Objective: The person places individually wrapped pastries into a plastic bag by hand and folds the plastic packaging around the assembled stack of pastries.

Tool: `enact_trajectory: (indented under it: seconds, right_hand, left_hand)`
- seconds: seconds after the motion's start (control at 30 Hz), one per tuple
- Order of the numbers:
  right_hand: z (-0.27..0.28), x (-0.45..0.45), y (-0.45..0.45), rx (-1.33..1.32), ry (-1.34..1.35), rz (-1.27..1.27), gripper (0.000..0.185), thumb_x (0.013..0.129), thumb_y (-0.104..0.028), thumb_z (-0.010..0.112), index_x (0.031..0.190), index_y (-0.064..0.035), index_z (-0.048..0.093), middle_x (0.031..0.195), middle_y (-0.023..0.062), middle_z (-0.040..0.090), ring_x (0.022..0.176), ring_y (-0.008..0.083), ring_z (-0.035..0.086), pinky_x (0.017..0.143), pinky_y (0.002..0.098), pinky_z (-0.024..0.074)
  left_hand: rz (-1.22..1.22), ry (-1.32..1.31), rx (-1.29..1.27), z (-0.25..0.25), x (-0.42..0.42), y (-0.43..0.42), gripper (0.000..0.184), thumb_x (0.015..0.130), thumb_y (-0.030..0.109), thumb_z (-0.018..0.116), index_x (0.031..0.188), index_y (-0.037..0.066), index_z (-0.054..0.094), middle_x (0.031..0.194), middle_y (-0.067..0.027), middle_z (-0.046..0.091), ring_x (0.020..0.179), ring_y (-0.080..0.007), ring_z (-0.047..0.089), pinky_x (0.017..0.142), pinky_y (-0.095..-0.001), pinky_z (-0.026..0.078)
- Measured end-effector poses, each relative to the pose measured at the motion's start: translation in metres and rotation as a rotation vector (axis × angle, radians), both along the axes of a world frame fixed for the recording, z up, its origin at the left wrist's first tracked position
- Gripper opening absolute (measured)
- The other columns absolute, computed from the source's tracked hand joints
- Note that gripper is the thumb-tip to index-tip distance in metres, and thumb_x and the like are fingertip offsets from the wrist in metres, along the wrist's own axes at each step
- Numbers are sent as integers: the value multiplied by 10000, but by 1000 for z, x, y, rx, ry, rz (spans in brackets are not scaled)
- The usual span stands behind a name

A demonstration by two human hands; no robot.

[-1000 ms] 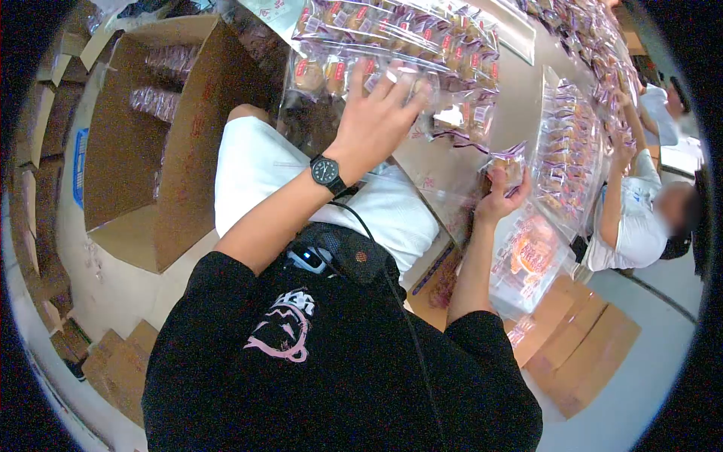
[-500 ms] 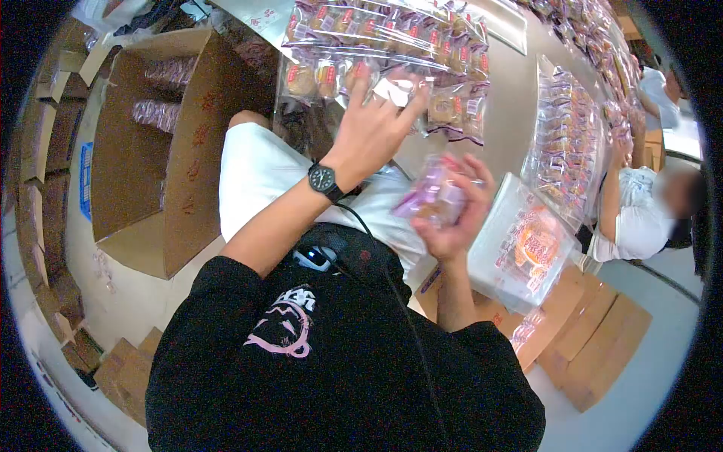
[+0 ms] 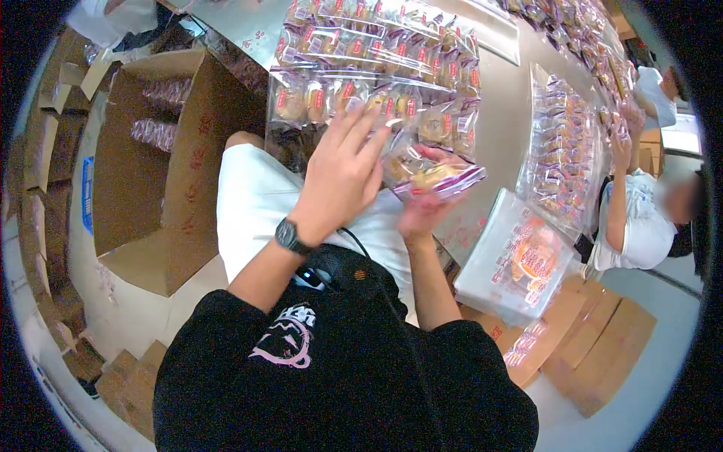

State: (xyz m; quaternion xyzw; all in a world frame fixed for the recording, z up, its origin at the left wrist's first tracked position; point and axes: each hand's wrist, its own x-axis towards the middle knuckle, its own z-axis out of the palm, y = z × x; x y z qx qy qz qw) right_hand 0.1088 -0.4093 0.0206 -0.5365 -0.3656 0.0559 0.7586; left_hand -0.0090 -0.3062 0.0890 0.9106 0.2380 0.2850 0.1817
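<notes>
Rows of small wrapped pastries [image 3: 354, 47] in clear plastic lie on the metal table [image 3: 501, 90]. My left hand [image 3: 343, 162], with a black watch on its wrist, is over the near edge of the nearest row, fingers extended and slightly apart. Just right of it, my right hand [image 3: 429, 203] holds wrapped pastries [image 3: 433, 175] in clear and purple film; its fingers are partly hidden behind them. Beside my right forearm lies a stack of clear printed bags [image 3: 520, 260].
An open cardboard box [image 3: 147, 173] with packs inside stands at the left. Another filled tray of pastries [image 3: 561, 143] is on the right of the table. A co-worker [image 3: 640, 215] reaches toward a pastry pile [image 3: 587, 45]. Flat cartons [image 3: 595, 339] lie lower right.
My right hand has moved left from near the printed bags, bringing wrapped pastries close to my left hand. My left hand has drawn back slightly toward my body.
</notes>
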Motion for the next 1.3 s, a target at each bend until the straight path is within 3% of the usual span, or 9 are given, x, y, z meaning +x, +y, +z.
enact_trajectory:
  seconds: [0.1, 0.3, 0.53, 0.67, 0.8, 0.93, 1.03, 1.2, 1.3]
  right_hand:
    - [22, -9, -1, 113, 592, 97, 794, 981, -718, 502, 1393, -49, 390, 1289, 213, 522, 1246, 337, 545, 1086, 492, 457]
    - [43, -8, -12, 162, 513, 444, 904, 965, -761, 426, 1368, 45, 494, 1391, 246, 565, 1350, 347, 509, 1171, 503, 366]
    - [42, 8, -44, 311, 908, 602, 742, 1073, -545, 295, 1437, 67, 502, 1279, 300, 660, 1130, 376, 680, 1020, 487, 526]
    - [48, -1, -49, 1, 972, 462, 575, 1116, -395, 300, 1427, 45, 501, 1331, 218, 651, 1161, 336, 675, 1044, 472, 527]
    - [38, 0, -55, -306, 652, 357, 460, 1138, -300, 340, 1448, 0, 500, 1335, 126, 623, 1222, 213, 625, 1058, 370, 499]
    - [54, -4, -51, -404, 432, 282, 404, 1126, -180, 363, 1450, 21, 496, 1368, 131, 606, 1218, 219, 626, 1067, 382, 499]
    - [54, -5, -50, -455, 236, 171, 394, 1113, -113, 372, 1466, 20, 488, 1358, 124, 594, 1194, 202, 623, 1065, 348, 485]
    - [59, 10, -45, -631, -387, 40, 422, 1058, -2, 418, 1477, 4, 466, 1292, 140, 588, 1177, 231, 606, 1066, 346, 459]
    - [51, 15, -53, -693, -85, 170, 445, 1009, 46, 473, 1451, -9, 487, 1297, 146, 567, 1142, 243, 618, 1024, 354, 492]
  left_hand:
    - [-64, -96, -318, 12, -15, -31, 631, 900, 104, 721, 1484, -12, 509, 1474, -239, 540, 1346, -421, 543, 1141, -471, 437]
    - [58, -826, -1292, 7, -13, -65, 741, 880, -14, 791, 1522, -19, 422, 1415, -184, 548, 1312, -243, 574, 1030, -372, 531]
    - [-1, -701, -1254, 2, -37, -38, 632, 825, -38, 838, 1381, -40, 537, 1344, -111, 600, 1233, -172, 598, 1066, -337, 491]
    - [-50, -704, -1338, 1, -35, -44, 633, 855, 0, 818, 1416, -38, 527, 1327, -99, 592, 1224, -161, 594, 1027, -335, 508]
    - [-16, -465, -845, 0, -35, -51, 777, 841, 48, 853, 1511, -15, 465, 1300, -88, 530, 1208, -164, 582, 1018, -316, 506]
    - [-67, -572, -1093, 12, -26, -60, 829, 854, 111, 854, 1549, 20, 412, 1309, -101, 532, 1207, -183, 581, 1032, -332, 495]
    - [-63, -290, -700, 12, -32, -54, 838, 887, 124, 824, 1571, 1, 356, 1396, -110, 515, 1278, -185, 547, 1086, -344, 460]
    - [-190, -513, -1278, -2, -37, -59, 795, 929, 68, 746, 1600, 21, 324, 1533, -113, 448, 1363, -175, 485, 1142, -346, 406]
    - [-276, -553, -1322, -1, -39, -59, 761, 952, 33, 704, 1607, 30, 318, 1560, -94, 434, 1379, -168, 474, 1160, -347, 390]
